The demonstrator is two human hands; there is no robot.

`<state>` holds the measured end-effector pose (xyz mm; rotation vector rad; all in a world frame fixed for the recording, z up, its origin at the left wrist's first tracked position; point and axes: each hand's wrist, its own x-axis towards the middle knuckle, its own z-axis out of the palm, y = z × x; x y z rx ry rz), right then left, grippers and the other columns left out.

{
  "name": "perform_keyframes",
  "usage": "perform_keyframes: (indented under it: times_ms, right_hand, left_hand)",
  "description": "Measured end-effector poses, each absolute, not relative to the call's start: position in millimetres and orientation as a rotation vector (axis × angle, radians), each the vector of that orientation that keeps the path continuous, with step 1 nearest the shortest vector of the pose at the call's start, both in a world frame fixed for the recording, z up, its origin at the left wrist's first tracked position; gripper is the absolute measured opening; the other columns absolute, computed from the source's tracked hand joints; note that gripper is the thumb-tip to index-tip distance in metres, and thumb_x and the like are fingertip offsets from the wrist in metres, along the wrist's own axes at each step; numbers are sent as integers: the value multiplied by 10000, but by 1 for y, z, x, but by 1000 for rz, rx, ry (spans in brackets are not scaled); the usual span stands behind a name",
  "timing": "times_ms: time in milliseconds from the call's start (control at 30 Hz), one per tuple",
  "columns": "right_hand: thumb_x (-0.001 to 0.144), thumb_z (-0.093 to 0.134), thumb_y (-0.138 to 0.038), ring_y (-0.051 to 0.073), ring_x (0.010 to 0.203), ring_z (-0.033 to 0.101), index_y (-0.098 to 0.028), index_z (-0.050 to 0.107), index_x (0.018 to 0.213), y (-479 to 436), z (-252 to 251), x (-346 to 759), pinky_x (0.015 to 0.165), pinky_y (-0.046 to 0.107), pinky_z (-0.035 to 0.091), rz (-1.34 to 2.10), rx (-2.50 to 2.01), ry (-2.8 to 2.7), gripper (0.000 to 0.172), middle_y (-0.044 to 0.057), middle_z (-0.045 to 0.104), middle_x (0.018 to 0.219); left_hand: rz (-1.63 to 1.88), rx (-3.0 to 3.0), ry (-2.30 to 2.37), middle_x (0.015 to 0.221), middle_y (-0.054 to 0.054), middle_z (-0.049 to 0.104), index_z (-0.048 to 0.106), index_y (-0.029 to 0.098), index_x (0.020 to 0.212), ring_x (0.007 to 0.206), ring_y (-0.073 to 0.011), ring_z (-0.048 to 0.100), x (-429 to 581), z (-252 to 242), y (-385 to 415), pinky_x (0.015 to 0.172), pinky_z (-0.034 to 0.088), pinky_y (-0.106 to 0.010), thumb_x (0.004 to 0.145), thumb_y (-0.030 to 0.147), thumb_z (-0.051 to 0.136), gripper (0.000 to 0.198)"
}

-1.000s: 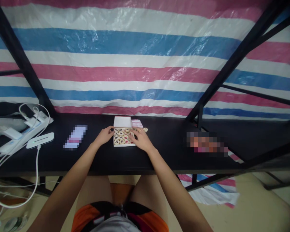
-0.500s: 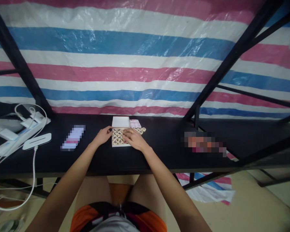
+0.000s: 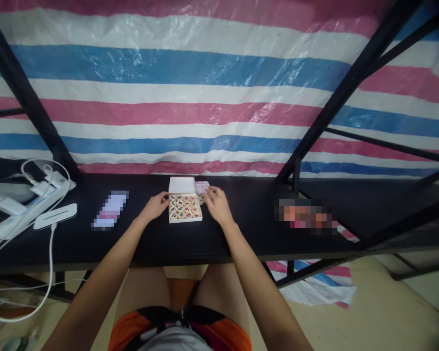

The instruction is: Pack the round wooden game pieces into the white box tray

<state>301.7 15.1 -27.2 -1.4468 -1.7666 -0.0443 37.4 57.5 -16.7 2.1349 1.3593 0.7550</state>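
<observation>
The chess-piece box (image 3: pixel 185 208), at the middle of the counter (image 3: pixel 241 234), is braced against sliding by the loosely open left hand (image 3: pixel 154 207). The right hand (image 3: pixel 216 204) is curled over loose pieces (image 3: pixel 201 198) beside it, and its grip cannot be told.

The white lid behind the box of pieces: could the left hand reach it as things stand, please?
Probably yes. The left hand rests at the left edge of the box, and the white lid lies just behind it on the table, with nothing over it or in between.
</observation>
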Motion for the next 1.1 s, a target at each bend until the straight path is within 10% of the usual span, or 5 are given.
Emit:
perform_keyframes:
  times_ms: [267,1100]
  right_hand:
    - [903,408,-325,269,1084,539,-74,620,1161,22,-41,343,951,362,398,51,-2093,-1378,418,183,549,1214]
    - [918,341,-276,230,1189,493,-152,583,1224,30,-45,337,1014,340,363,-35,-2043,-1734,410,111,531,1309]
  left_hand:
    - [740,2140,1376,752,-14,665,601,194,1116,690,-169,606,38,-17,59,663,420,-256,831,413,460,386]
    - [732,2143,1386,737,-10,660,604,190,1120,680,-166,604,39,-14,57,666,423,-258,830,394,461,383]
